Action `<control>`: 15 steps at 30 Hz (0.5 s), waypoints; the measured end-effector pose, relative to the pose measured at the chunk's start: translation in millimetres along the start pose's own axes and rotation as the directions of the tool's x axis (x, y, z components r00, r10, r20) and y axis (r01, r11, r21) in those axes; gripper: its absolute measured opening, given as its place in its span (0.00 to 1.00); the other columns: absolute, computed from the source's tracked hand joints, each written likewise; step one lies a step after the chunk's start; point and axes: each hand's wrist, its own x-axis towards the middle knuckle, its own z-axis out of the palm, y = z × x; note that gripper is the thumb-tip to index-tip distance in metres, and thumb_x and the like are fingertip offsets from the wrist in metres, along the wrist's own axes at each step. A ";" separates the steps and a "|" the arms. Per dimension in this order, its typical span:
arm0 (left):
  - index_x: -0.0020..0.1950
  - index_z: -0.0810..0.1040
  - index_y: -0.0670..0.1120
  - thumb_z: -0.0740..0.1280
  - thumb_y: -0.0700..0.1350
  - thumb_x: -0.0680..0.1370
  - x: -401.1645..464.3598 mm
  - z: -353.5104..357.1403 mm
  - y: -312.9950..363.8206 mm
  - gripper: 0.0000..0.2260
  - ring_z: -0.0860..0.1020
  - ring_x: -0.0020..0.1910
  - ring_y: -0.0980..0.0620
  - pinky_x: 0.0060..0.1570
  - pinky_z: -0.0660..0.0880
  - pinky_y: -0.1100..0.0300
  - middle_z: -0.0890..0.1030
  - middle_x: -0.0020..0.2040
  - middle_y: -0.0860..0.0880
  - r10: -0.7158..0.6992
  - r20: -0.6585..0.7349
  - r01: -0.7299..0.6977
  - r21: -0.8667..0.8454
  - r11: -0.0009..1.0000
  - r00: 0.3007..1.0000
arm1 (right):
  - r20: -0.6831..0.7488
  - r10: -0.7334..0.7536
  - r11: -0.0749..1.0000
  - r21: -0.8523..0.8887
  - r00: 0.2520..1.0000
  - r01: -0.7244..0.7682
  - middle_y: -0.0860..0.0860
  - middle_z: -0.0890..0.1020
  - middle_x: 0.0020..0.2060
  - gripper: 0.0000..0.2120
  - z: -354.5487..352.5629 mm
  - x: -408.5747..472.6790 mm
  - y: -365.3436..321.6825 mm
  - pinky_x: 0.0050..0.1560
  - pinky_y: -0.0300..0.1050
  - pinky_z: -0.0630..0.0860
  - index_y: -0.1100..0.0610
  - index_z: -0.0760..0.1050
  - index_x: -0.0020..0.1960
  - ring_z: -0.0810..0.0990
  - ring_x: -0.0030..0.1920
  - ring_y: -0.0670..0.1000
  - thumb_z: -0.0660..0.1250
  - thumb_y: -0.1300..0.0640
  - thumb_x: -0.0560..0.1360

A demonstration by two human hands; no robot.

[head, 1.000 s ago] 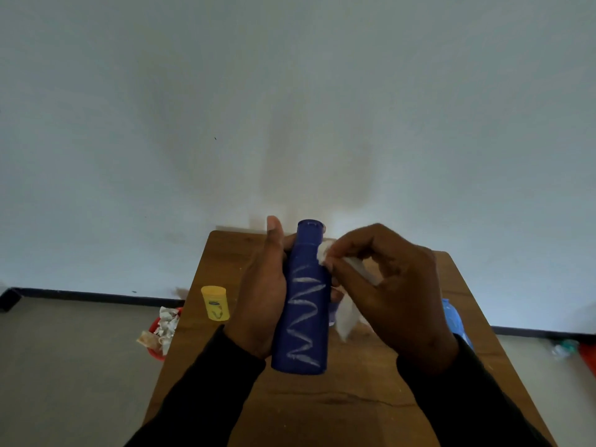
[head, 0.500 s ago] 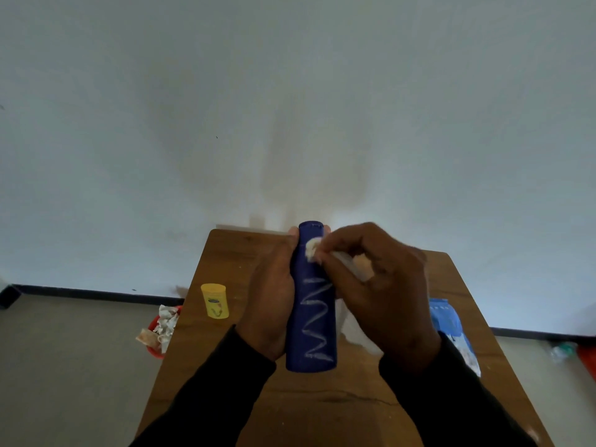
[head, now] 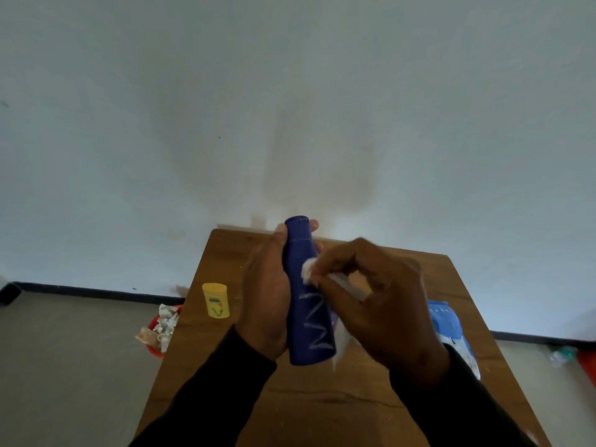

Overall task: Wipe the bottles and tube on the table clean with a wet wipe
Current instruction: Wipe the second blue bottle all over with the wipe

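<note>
Head view. The left hand (head: pixel 266 298) grips a dark blue bottle (head: pixel 306 295), fingers and thumb curled round its body, and holds it raised above the middle of the wooden table (head: pixel 322 411), cap end pointing toward the far edge. A white zigzag line (head: pixel 317 321) runs down the lower half of the bottle's facing side. The right hand (head: pixel 380 304) pinches a bunched white wet wipe (head: pixel 308 272) between thumb and fingertips and presses it against the bottle's upper body, just above the zigzag; a loose tail of the wipe hangs beside the bottle's base. A small yellow bottle (head: pixel 216 300) stands upright near the table's left edge, well apart from the hands. A blue-and-white wipe packet (head: pixel 446 327) lies at the right edge, partly hidden behind the right wrist. On the floor off the left edge sits a red bin (head: pixel 158 333) holding crumpled white wipes. Both forearms wear dark sleeves (head: pixel 206 401).
</note>
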 end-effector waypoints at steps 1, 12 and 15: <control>0.63 0.78 0.44 0.52 0.56 0.82 -0.3 0.4 1.3 0.23 0.75 0.36 0.48 0.36 0.77 0.57 0.78 0.43 0.42 -0.007 -0.012 0.007 -0.030 1.000 1.000 | 0.047 -0.020 0.999 0.036 0.999 0.018 0.39 0.81 0.45 0.05 1.4 -2.2 -4.2 0.46 0.29 0.77 0.55 0.79 0.49 0.81 0.45 0.36 0.72 0.56 0.74; 0.64 0.77 0.42 0.52 0.54 0.84 -0.1 -2.0 6.1 0.22 0.76 0.32 0.51 0.34 0.76 0.57 0.78 0.41 0.44 0.024 -0.023 -0.026 -0.058 0.998 0.999 | 0.125 -0.014 0.997 0.071 0.992 0.005 0.41 0.83 0.44 0.04 0.2 -4.4 -4.2 0.46 0.31 0.78 0.52 0.79 0.49 0.82 0.45 0.40 0.72 0.56 0.74; 0.64 0.78 0.43 0.51 0.55 0.84 0.6 1.0 3.0 0.23 0.75 0.40 0.46 0.43 0.76 0.53 0.77 0.46 0.40 0.005 -0.009 -0.005 -0.030 1.000 1.000 | -0.014 0.023 1.000 0.010 1.000 -0.022 0.44 0.83 0.43 0.04 4.3 5.8 -0.5 0.46 0.32 0.78 0.54 0.80 0.48 0.82 0.44 0.41 0.73 0.57 0.74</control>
